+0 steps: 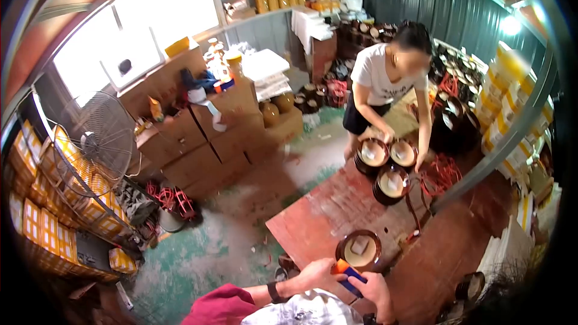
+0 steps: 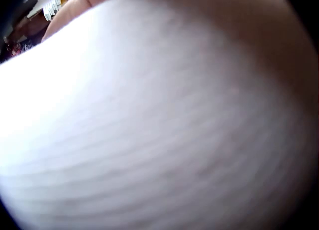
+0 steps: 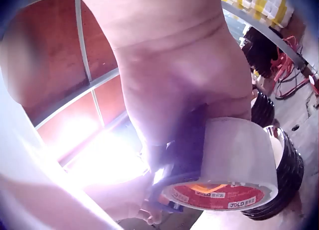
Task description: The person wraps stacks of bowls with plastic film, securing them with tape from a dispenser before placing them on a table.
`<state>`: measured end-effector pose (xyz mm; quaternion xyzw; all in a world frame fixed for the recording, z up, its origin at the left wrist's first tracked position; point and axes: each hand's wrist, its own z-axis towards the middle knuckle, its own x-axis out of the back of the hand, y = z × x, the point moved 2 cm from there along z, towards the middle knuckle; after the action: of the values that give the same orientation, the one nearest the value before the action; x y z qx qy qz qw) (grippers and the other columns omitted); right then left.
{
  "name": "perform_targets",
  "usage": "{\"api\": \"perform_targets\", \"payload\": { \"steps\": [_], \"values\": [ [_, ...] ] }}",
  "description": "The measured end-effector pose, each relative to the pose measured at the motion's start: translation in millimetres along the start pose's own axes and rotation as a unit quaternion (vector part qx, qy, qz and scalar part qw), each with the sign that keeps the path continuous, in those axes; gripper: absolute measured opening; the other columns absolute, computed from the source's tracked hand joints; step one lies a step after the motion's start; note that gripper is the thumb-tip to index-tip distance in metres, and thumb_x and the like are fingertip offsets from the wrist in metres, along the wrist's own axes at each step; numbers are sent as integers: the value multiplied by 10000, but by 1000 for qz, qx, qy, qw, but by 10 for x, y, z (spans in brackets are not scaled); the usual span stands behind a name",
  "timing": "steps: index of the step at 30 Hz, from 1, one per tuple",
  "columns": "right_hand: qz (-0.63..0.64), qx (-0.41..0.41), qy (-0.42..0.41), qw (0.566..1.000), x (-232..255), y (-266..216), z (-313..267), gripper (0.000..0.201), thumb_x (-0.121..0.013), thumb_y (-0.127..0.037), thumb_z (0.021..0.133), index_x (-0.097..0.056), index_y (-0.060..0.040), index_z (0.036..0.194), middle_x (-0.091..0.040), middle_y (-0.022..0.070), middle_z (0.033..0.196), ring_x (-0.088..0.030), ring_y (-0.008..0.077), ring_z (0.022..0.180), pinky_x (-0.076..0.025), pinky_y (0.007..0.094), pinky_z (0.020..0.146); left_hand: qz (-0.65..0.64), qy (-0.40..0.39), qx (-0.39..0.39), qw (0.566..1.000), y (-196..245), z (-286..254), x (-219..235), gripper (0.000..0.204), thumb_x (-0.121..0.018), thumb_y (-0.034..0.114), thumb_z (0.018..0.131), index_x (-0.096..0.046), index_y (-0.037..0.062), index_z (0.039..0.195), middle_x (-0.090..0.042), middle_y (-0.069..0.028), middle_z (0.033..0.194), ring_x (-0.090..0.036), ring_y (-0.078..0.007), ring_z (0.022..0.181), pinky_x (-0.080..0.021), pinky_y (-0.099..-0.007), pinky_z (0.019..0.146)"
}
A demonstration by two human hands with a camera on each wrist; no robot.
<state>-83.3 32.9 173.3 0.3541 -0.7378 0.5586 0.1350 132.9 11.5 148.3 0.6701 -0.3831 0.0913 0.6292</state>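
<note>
In the head view my right hand (image 1: 374, 289) grips a blue and orange tape dispenser (image 1: 351, 275). The right wrist view shows that hand wrapped on its blue body, with a wide roll of tape (image 3: 239, 150) below the palm. My left hand (image 1: 318, 274) meets the dispenser's orange end, its fingertips bent at the front edge. Just beyond both hands, a brown-glazed bowl (image 1: 374, 242) with a cream inside and a paper slip sits on the reddish board (image 1: 313, 216). Pale blurred cloth (image 2: 149, 115) fills most of the left wrist view.
Across the board another person (image 1: 388, 78) bends over, hands at stacked brown bowls (image 1: 391, 185). Red strapping (image 1: 442, 176) lies beside them. A slanting metal post (image 1: 500, 144) crosses on the right. A fan (image 1: 93, 141) and taped cartons (image 1: 48, 229) stand left.
</note>
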Motion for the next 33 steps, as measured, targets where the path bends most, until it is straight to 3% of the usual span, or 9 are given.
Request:
{"api": "perform_targets", "payload": {
  "steps": [10, 11, 12, 13, 15, 18, 23, 26, 33],
  "values": [
    [25, 40, 44, 998, -180, 60, 58, 464, -719, -450, 908, -724, 4, 1004, -684, 258, 817, -728, 364, 756, -543, 414, 681, -42, 43, -14, 998, -182, 13, -179, 568, -785, 422, 869, -577, -18, 1162, -609, -234, 1084, -627, -412, 1006, -524, -475, 891],
    [40, 25, 51, 998, -213, 116, 80, 525, -717, -518, 889, -721, -2, 986, -682, 267, 822, -693, 441, 793, -537, 480, 707, -52, 68, -73, 994, -128, 12, -111, 486, -808, 312, 872, -612, -22, 1165, -656, -214, 1063, -664, -346, 978, -542, -444, 864],
    [22, 51, 57, 997, -232, 130, 124, 509, -706, -511, 904, -726, -10, 992, -678, 278, 837, -688, 453, 826, -534, 486, 702, -201, -30, -108, 973, -40, 133, 5, 360, -798, 192, 881, -660, -30, 1129, -710, -184, 1010, -688, -246, 935, -550, -393, 845],
    [56, 84, 70, 992, -111, -147, 51, 526, -686, -516, 919, -717, 1, 1008, -675, 290, 857, -685, 454, 842, -530, 491, 699, -171, -1, -63, 983, 110, 91, 110, 244, -760, 95, 896, -675, -34, 1086, -700, -90, 793, -596, -88, 782, -542, -327, 718],
    [-13, 47, 29, 998, -107, -156, 64, 542, -638, -510, 955, -688, 25, 1033, -675, 296, 880, -675, 461, 849, -526, 498, 700, -251, -29, -43, 967, -71, 138, -26, 304, -806, 129, 847, -698, -19, 1090, -742, -157, 945, -708, -218, 885, -561, -375, 795],
    [-38, 19, 26, 999, -132, -147, 127, 519, -644, -476, 960, -675, 41, 989, -664, 294, 830, -671, 464, 833, -515, 495, 688, -80, 69, 21, 994, -236, 55, -65, 584, -867, 288, 812, -604, -62, 1198, -641, -219, 1081, -684, -295, 909, -560, -386, 771],
    [50, -3, 16, 999, -244, -84, 116, 495, -682, -428, 940, -671, 67, 956, -687, 276, 837, -713, 399, 804, -522, 464, 707, 34, 16, 38, 999, -177, 24, 89, 580, -833, 423, 813, -611, -55, 1054, -666, -255, 1020, -667, -423, 922, -538, -473, 822],
    [69, -20, 62, 995, -497, 114, 110, 477, -698, -415, 932, -679, 62, 922, -693, 265, 825, -711, 386, 794, -531, 456, 725, 61, 6, 25, 998, -165, 33, 135, 442, -825, 346, 829, -640, -32, 962, -674, -221, 891, -671, -388, 840, -528, -438, 754],
    [75, -55, -100, 991, -696, 505, 227, 457, -731, -415, 918, -711, 35, 999, -730, 220, 886, -724, 328, 823, -542, 429, 757, 97, -35, 29, 994, -501, 46, -119, 460, -809, 354, 830, -633, -39, 992, -688, -252, 963, -675, -419, 914, -534, -470, 821]
  ]
}}
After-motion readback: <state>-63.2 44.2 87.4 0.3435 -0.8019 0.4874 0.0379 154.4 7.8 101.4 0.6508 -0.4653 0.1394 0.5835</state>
